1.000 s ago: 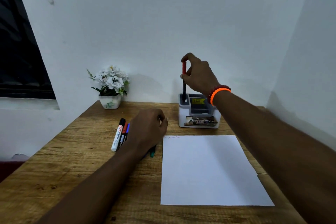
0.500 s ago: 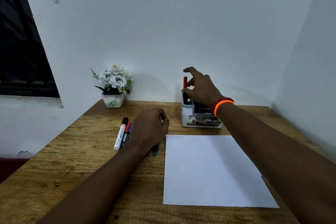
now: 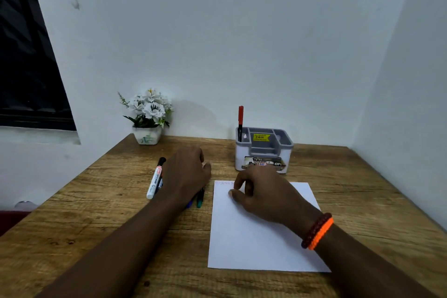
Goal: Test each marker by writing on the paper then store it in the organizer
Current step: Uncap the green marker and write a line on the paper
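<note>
A red-capped marker [image 3: 240, 118] stands upright in the back left slot of the grey and white organizer [image 3: 285, 147] at the rear of the desk. The white paper [image 3: 254, 242] lies in front of it, with a faint red scribble [image 3: 223, 183] at its top left corner. My right hand [image 3: 263, 195] hovers over the paper's upper part, fingers loosely curled, holding nothing. My left hand [image 3: 186, 174] lies curled over loose markers left of the paper. A white marker with a black cap [image 3: 155, 180] and a green marker's end [image 3: 199, 202] stick out from under it. Any grip is hidden.
A small white pot of white flowers [image 3: 148, 116] stands at the desk's back left by the wall. White walls close off the wooden desk [image 3: 101, 213] at the back and on the right. A dark window [image 3: 26, 75] is on the left.
My right hand let go of the red marker, which now stands in the organizer, and drew back down over the paper. My left hand stayed on the loose markers.
</note>
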